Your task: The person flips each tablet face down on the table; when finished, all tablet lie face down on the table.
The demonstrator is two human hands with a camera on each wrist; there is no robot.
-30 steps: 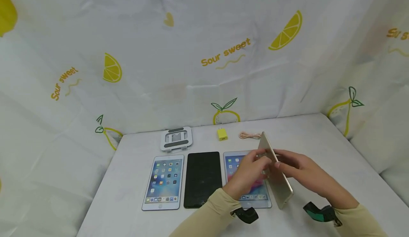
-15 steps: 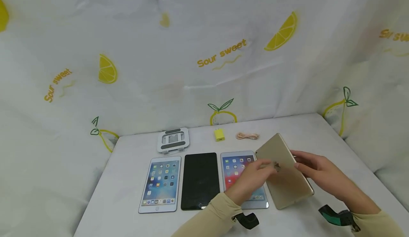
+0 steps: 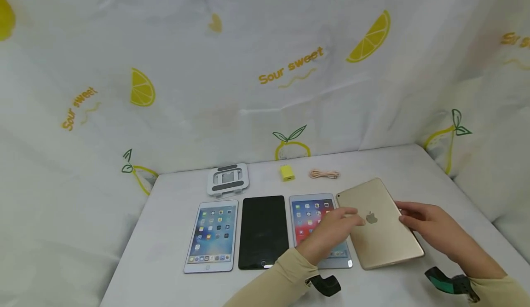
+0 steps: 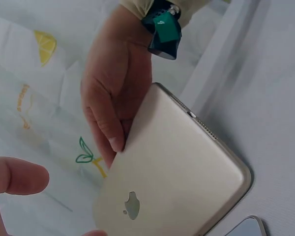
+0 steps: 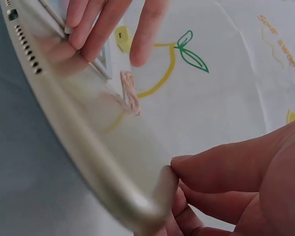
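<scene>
A gold tablet is tilted at the right end of the row, its back with the apple logo facing up. My right hand pinches its right edge, thumb on the back, as the left wrist view also shows on the tablet. Over the tablet's left part is my left hand, fingers extended and loosely bent; whether they touch the back I cannot tell. That hand partly covers a white tablet with a lit red and blue screen. In the right wrist view, the tablet's port edge is near the camera.
A black tablet and a white tablet with a blue screen lie to the left. Behind them are a grey-white stand, a yellow charger and a coiled pink cable. Lemon-print cloth hangs behind the table.
The gold tablet has turned from nearly edge-on to back upward and leaned lower to the right. My right hand has moved right with its edge; my left hand remains near the tablet's back.
</scene>
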